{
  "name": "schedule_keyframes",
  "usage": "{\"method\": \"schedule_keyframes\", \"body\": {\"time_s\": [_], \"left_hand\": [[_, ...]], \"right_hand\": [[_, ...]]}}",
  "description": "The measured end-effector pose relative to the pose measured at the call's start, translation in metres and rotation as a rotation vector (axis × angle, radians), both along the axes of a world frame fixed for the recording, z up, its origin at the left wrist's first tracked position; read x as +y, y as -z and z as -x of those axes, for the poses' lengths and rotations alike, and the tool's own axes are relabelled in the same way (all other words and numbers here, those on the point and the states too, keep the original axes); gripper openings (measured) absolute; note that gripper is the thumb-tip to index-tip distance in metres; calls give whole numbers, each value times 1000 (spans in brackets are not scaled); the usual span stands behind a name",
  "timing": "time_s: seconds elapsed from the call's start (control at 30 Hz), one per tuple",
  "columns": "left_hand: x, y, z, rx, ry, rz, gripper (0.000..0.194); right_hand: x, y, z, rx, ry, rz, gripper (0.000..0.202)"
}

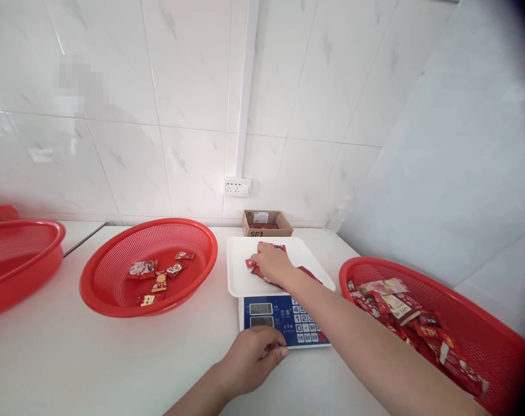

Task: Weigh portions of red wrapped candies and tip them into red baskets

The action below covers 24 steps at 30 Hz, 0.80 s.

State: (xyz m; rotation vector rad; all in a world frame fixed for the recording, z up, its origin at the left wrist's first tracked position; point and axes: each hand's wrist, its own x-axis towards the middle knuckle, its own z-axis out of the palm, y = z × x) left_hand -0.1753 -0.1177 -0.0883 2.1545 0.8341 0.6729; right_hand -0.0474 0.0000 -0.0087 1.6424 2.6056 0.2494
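1. Red packets (261,275): on the white tray (240,260) of the scale, partly under the right hand; a small spread, exact count hidden by fingers and forearm.
2. Handling (judgement): probably light, with thin, soft wrappers that crinkle and may slip a bit on smooth plastic. Contents can't be seen; could be brittle, so a gentle pinch rather than a squeeze. Best hold is likely a crimped end or loose wrapper edge, or several gathered from above.
3. Right hand (273,264): reaches over the scale from the right, fingers bent down onto the packets, touching them. Can't tell whether it has gripped one or just presses/sorts; fingertips partly hidden.
4. Left hand (256,355): at the scale's near left corner, loosely curled, gap between thumb and forefinger, no item seen in it. Contact with the panel edge unclear.
5. Scale (288,315): blue front panel, two displays, keypad. Digits too faint to read; forearm overlaps some keys.
6. Right basket (453,292): red, perforated, just beside the scale, holds a heap of mostly red wrapped packs (401,307).
7. Middle basket (119,245): red, left of the scale, a few small wrapped pieces (159,281) inside.
8. Further out: left basket (23,283) cut by the frame; cardboard box (271,232) behind the tray; white surface (127,364) under everything; socket (237,186) on the tiled wall.
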Motion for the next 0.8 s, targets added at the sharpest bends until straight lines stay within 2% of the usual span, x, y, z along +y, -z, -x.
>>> {"method": "schedule_keyframes", "body": {"time_s": [0.1, 0.23, 0.4, 0.5, 0.63, 0.8], "left_hand": [[-1, 0, -1, 9, 6, 7, 17], [-2, -1, -2, 0, 23, 0, 16], [-3, 0, -4, 31, 28, 14, 16], [-3, 0, -5, 39, 25, 26, 16], [-2, 2, -6, 42, 15, 37, 15], [-1, 3, -4, 34, -8, 42, 18]], "right_hand": [[-2, -10, -26, 76, 114, 31, 27], [-16, -22, -56, 112, 178, 130, 28], [-28, -26, -79, 110, 238, 203, 36], [-29, -24, -72, 131, 209, 173, 42], [-25, -15, -44, 90, 138, 124, 51], [-15, -6, -22, 55, 143, 147, 38]]}}
